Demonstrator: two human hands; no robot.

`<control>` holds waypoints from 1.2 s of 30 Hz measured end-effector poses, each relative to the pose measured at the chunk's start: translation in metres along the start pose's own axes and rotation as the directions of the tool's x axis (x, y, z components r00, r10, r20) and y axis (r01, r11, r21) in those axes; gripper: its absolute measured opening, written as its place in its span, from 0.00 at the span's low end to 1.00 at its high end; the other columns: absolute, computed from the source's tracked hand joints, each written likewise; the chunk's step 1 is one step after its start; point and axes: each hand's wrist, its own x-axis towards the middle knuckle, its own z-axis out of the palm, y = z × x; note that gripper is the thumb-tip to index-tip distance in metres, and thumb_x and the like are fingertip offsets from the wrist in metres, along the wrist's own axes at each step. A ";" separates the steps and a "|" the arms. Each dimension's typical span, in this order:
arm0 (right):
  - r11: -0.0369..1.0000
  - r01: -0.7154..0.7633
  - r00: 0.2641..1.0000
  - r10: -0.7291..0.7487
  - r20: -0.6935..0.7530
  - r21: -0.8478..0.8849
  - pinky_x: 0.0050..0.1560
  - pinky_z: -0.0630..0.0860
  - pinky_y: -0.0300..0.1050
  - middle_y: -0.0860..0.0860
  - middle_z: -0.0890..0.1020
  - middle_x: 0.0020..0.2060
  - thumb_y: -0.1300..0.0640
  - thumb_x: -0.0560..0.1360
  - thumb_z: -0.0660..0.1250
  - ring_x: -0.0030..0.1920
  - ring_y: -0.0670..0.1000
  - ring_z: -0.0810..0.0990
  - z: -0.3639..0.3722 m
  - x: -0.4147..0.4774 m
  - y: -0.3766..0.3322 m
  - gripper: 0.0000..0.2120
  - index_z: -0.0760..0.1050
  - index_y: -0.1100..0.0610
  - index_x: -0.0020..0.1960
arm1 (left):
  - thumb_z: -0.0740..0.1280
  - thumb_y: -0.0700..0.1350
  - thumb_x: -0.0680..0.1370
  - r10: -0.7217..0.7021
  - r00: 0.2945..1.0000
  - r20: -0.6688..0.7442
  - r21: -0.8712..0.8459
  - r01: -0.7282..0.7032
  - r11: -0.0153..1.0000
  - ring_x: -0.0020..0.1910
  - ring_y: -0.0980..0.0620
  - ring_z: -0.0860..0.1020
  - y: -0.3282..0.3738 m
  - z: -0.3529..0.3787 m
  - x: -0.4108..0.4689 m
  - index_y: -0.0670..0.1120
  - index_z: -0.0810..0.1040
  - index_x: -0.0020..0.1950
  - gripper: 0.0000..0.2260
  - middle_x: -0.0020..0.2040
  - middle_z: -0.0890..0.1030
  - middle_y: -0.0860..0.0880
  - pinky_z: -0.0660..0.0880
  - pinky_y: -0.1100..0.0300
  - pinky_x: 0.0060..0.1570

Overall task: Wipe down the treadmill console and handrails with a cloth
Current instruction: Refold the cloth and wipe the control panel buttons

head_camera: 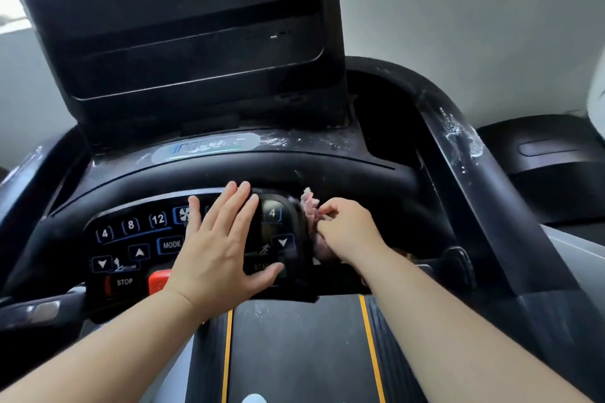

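Right hand [347,232] has its fingers curled and pinched on a bunched pink cloth [309,206], pressing it to the right edge of the console's button panel [131,239]. The left hand [219,245] lies flat over the keys with fingers straight, its thumb at the START key [262,267]. That flat palm is the likeliest trouble: leaning on it to brace the wipe could press a key and set the belt [294,353] moving, though whether the machine is powered cannot be told. White smears [465,137] on the right handrail [484,193] and the ledge [294,142] above the panel look unwiped, and so small a wad may skip over them.
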 end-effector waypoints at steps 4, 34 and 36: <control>0.920 0.029 0.980 0.051 0.194 -0.392 0.44 0.74 0.44 0.54 0.81 0.45 0.56 0.73 0.58 0.47 0.57 0.79 0.008 -0.003 0.006 0.11 0.78 0.56 0.47 | 0.58 0.70 0.67 0.004 0.998 0.055 0.038 -0.006 0.999 0.74 0.43 0.60 -0.002 -0.004 0.001 0.40 0.65 0.71 0.43 0.73 0.67 0.41 0.59 0.30 0.66; 0.930 0.350 0.915 -0.365 -0.171 -0.109 0.55 0.72 0.39 0.44 0.73 0.53 0.66 0.69 0.65 0.54 0.48 0.74 0.022 -0.100 0.026 0.19 0.75 0.51 0.57 | 0.67 0.68 0.68 -0.038 0.999 0.024 -0.019 0.038 0.999 0.77 0.43 0.54 0.001 0.003 -0.004 0.39 0.61 0.75 0.46 0.77 0.59 0.42 0.53 0.31 0.69; 0.971 0.238 0.962 -0.233 -0.143 0.020 0.48 0.76 0.38 0.45 0.77 0.49 0.67 0.70 0.63 0.47 0.44 0.78 0.010 -0.095 0.014 0.16 0.77 0.51 0.53 | 0.70 0.66 0.67 -0.032 0.999 0.037 -0.012 0.033 0.999 0.77 0.45 0.55 -0.002 0.001 -0.005 0.40 0.60 0.75 0.46 0.78 0.58 0.43 0.55 0.33 0.70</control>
